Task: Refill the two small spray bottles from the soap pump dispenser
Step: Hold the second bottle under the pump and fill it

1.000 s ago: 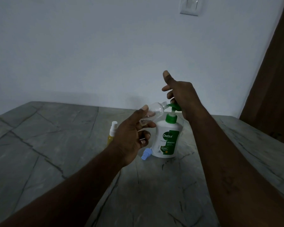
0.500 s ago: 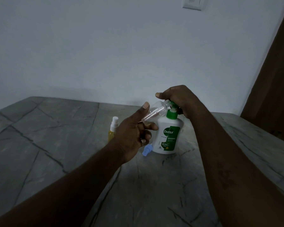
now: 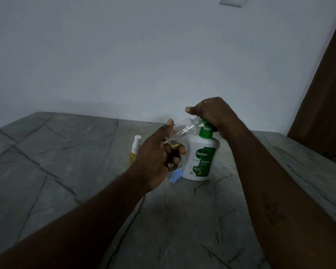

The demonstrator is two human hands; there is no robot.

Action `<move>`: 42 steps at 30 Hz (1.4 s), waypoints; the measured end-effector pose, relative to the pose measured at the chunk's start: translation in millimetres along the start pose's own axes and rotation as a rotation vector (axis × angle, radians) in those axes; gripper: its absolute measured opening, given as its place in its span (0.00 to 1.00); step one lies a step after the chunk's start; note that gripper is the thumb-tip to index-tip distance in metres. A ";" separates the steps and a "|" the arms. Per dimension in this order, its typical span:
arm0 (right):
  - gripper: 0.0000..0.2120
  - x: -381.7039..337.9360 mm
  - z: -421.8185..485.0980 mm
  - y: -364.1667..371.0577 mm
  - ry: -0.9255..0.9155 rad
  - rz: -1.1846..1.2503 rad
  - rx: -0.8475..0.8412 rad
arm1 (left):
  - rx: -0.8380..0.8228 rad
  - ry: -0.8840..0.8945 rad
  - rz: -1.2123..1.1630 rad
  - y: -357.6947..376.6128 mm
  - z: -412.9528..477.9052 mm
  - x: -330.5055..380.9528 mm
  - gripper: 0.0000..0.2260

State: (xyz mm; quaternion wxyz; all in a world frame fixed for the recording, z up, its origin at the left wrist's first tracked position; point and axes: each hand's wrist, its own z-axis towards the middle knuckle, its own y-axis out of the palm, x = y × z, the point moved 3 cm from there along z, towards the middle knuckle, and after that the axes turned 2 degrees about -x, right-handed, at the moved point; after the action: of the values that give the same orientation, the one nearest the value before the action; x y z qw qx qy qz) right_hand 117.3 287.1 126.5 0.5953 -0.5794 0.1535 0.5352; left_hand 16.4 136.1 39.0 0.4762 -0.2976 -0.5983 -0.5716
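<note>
Head: two spray bottles (image 3: 184, 130) (image 3: 134, 154); one dispenser (image 3: 201, 162)

Table (image 3: 66, 171), soap dispenser (image 3: 201, 158), spray bottle (image 3: 134, 154), cap (image 3: 176, 175)

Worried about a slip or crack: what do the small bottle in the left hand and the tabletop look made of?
Small bottle: clear glossy plastic, probably; yellowish liquid shows through.
Tabletop: grey stone, likely marble, with a dull sheen and dark veins; laminate is possible.

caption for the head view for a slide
Left hand holds a tilted clear bottle at the spout of the Dettol dispenser; right hand presses the pump.
</note>
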 end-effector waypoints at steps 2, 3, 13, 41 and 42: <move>0.15 -5.1 -0.6 -7.7 -0.073 0.030 0.081 | -0.017 0.004 0.004 0.9 0.7 0.8 0.26; 0.15 -7.2 -1.2 -9.8 -0.104 0.034 0.112 | -0.027 0.007 0.008 0.9 1.1 0.9 0.26; 0.16 -4.9 0.0 -6.4 -0.044 0.069 0.087 | -0.052 0.019 0.015 0.1 3.4 -0.3 0.29; 0.18 2.7 7.2 2.4 -0.016 -0.103 -0.035 | 0.002 0.009 0.004 -4.7 4.5 -4.4 0.30; 0.18 1.1 6.1 0.8 -0.032 -0.098 -0.010 | -0.005 0.013 0.004 -4.5 4.8 -4.1 0.29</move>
State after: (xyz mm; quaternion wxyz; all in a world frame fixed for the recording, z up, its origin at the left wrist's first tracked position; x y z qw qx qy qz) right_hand 114.4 292.6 126.9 0.6202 -0.5803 0.1128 0.5156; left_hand 12.7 140.8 34.0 0.4803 -0.2962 -0.5932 -0.5742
